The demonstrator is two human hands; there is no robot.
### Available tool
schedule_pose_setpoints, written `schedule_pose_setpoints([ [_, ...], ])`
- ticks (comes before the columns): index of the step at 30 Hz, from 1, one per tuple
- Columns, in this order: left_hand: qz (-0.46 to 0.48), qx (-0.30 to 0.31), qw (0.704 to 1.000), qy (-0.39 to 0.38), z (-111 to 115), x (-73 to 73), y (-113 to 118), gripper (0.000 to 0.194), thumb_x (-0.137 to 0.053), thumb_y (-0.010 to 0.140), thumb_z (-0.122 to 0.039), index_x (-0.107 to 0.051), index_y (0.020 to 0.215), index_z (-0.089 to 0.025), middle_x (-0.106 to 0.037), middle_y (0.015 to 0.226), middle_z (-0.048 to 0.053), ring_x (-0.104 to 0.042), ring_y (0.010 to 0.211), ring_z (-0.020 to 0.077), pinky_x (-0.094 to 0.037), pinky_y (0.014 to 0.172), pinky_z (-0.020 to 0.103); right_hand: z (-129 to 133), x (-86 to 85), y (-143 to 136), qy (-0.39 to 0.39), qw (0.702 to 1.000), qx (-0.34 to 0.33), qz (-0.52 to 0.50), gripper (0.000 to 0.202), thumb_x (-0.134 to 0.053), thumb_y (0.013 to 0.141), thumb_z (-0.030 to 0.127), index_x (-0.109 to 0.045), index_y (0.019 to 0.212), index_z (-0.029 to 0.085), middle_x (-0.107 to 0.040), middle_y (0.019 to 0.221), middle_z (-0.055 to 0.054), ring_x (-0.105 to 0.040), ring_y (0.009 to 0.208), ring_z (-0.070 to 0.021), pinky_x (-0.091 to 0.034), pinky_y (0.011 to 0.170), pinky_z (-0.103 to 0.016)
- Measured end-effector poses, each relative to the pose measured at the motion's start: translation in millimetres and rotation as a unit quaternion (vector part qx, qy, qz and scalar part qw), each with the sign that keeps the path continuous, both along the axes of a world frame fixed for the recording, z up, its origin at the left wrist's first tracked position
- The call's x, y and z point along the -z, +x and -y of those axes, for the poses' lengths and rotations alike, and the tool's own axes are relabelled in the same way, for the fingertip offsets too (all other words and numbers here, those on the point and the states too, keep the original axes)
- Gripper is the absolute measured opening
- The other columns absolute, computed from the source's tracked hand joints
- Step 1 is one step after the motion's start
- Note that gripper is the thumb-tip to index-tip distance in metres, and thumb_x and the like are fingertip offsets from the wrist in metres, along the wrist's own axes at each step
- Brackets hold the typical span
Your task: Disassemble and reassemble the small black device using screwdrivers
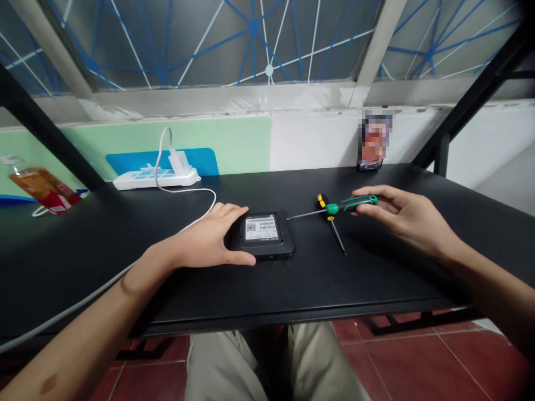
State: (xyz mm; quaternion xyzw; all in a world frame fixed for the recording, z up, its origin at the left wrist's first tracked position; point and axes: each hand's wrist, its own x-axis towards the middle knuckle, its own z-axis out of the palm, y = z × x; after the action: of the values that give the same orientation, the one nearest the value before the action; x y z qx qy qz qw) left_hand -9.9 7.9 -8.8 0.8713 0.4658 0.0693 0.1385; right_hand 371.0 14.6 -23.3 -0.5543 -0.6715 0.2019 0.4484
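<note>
A flat black device [273, 248] with a white printed label lies on the black table. My left hand [209, 236] grips its left side, thumb along the near edge and fingers at the far edge. In my right hand [397, 214] is a green and black screwdriver [345, 205], held by the handle end between thumb and fingers. Its metal shaft points left, and the tip is at the device's right edge; whether it touches cannot be made out. A second screwdriver [337, 234], with a black and yellow handle, lies on the table beneath the held one.
A white power strip [156, 177] with a plugged-in charger [179, 163] stands at the back left. Its white cable [188, 190] runs under my left forearm. A drink bottle [42, 188] is far left. A phone [374, 142] leans against the wall. Black frame bars rise at both sides.
</note>
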Motion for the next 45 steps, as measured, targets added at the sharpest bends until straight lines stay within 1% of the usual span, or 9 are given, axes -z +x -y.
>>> schedule_pose_setpoints([
  [6,-0.008,-0.008,1.0,-0.006,1,-1.7,1,0.109,-0.063,0.076,-0.081,-0.031,0.157,-0.016,-0.038,0.158,0.017,-0.028,0.147,0.0416,-0.029,0.12,0.057,1,-6.9,-1,-0.044,0.999,-0.023,-0.016,0.044,-0.076,0.077,0.047,-0.07,0.111,0.02,-0.075,0.099,-0.009,-0.07,0.089,-0.0217,-0.055,0.083,-0.033],
  [13,0.0,-0.015,1.0,-0.009,2,-1.5,2,0.106,-0.064,0.075,-0.081,-0.032,0.156,-0.021,-0.038,0.157,0.015,-0.027,0.148,0.0429,-0.033,0.119,0.057,-5,-62.8,-25,0.07,0.975,-0.015,0.21,0.031,-0.072,0.086,0.043,-0.075,0.111,0.024,-0.068,0.074,0.0,-0.051,0.062,-0.0116,-0.04,0.064,-0.028],
  [18,0.005,-0.008,1.0,-0.01,2,-0.5,0,0.108,-0.065,0.075,-0.082,-0.03,0.157,-0.021,-0.037,0.158,0.015,-0.026,0.148,0.0418,-0.031,0.12,0.056,-8,-88.0,-42,0.137,0.952,-0.034,0.272,0.036,-0.067,0.088,0.053,-0.075,0.114,0.029,-0.069,0.073,0.002,-0.053,0.061,-0.0122,-0.042,0.068,-0.03],
  [21,0.004,-0.006,1.0,-0.013,1,-1.2,0,0.109,-0.065,0.074,-0.081,-0.03,0.157,-0.019,-0.038,0.157,0.016,-0.028,0.148,0.0411,-0.031,0.12,0.055,-11,-81.1,-27,0.087,0.947,0.001,0.31,0.05,-0.062,0.083,0.071,-0.076,0.109,0.031,-0.069,0.074,0.001,-0.057,0.064,-0.0148,-0.041,0.066,-0.03],
  [25,0.001,-0.009,1.0,-0.015,0,-1.5,1,0.111,-0.065,0.073,-0.083,-0.03,0.157,-0.019,-0.038,0.157,0.016,-0.027,0.148,0.0417,-0.032,0.118,0.056,-18,-48.0,9,-0.054,0.947,0.028,0.317,0.082,-0.05,0.066,0.095,-0.074,0.11,0.031,-0.058,0.058,0.002,-0.049,0.054,-0.0157,-0.035,0.056,-0.031],
  [31,-0.007,-0.014,1.0,-0.018,1,-1.2,2,0.117,-0.065,0.071,-0.084,-0.029,0.158,-0.015,-0.038,0.156,0.018,-0.026,0.147,0.0428,-0.032,0.118,0.055,-13,-2.4,28,-0.088,0.956,-0.006,0.279,0.064,-0.06,0.074,0.082,-0.073,0.107,0.029,-0.067,0.077,-0.002,-0.055,0.066,-0.0162,-0.04,0.068,-0.032],
  [36,-0.006,-0.016,1.0,-0.01,1,-1.5,2,0.114,-0.066,0.072,-0.082,-0.031,0.157,-0.015,-0.041,0.154,0.018,-0.031,0.144,0.0421,-0.033,0.116,0.054,2,-0.1,30,-0.085,0.979,0.013,0.184,0.068,-0.065,0.064,0.086,-0.073,0.102,0.031,-0.075,0.098,-0.004,-0.064,0.082,-0.0188,-0.044,0.078,-0.034],
  [41,0.0,-0.013,1.0,-0.002,1,-2.0,3,0.108,-0.066,0.073,-0.079,-0.033,0.156,-0.019,-0.045,0.149,0.016,-0.037,0.139,0.0411,-0.036,0.114,0.055,11,-1.3,39,-0.063,0.968,0.158,0.183,0.082,-0.059,0.054,0.095,-0.073,0.098,0.027,-0.069,0.075,-0.006,-0.053,0.061,-0.0168,-0.036,0.06,-0.036],
  [45,-0.006,-0.016,1.0,-0.004,2,-2.5,4,0.108,-0.064,0.074,-0.079,-0.032,0.156,-0.017,-0.044,0.15,0.017,-0.037,0.139,0.0408,-0.035,0.114,0.055,16,-1.0,30,-0.065,0.957,0.201,0.2,0.084,-0.057,0.053,0.097,-0.073,0.094,0.025,-0.066,0.071,-0.005,-0.053,0.06,-0.018,-0.038,0.06,-0.037],
])
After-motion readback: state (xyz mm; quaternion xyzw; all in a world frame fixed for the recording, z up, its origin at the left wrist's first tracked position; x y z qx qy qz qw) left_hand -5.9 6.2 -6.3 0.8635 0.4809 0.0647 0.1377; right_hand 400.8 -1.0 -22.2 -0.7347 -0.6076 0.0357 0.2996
